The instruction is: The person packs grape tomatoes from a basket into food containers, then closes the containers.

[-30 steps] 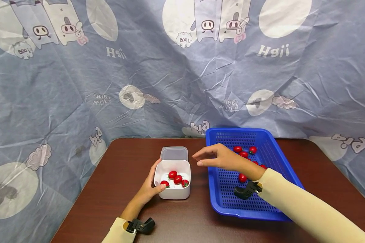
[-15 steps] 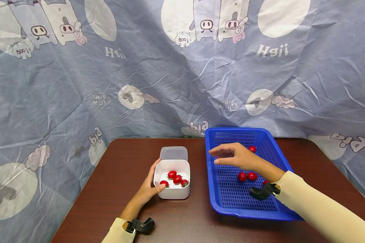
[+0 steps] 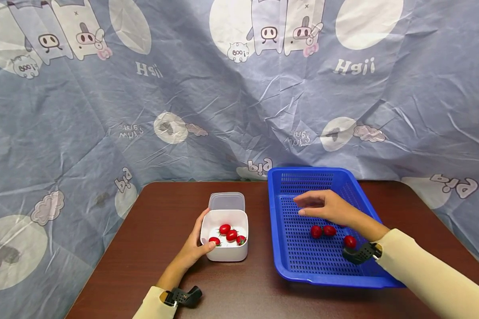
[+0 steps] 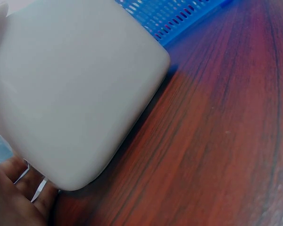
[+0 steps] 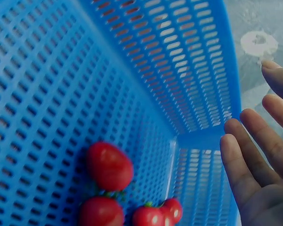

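A square white plastic container (image 3: 227,254) stands on the table, with several cherry tomatoes (image 3: 231,235) at its bottom. My left hand (image 3: 194,245) grips it from the left side, the thumb over its near rim. In the left wrist view the container's wall (image 4: 85,84) fills much of the picture, with fingers curled at its far edge. Over a blue perforated basket (image 3: 277,248) hovers my right hand (image 3: 325,207), fingers extended and holding nothing. Several cherry tomatoes (image 5: 109,166) lie on the basket floor below it; in the head view the hand and forearm hide some.
Behind the container lies a translucent lid (image 3: 227,201). The dark wooden table (image 3: 151,230) stretches out left of and in front of the container. A printed blue-grey cloth (image 3: 207,97) hangs behind the table's far edge.
My right hand has moved rightward, from beside the container to above the basket, its fingers still extended. My left hand and the container have kept their place.
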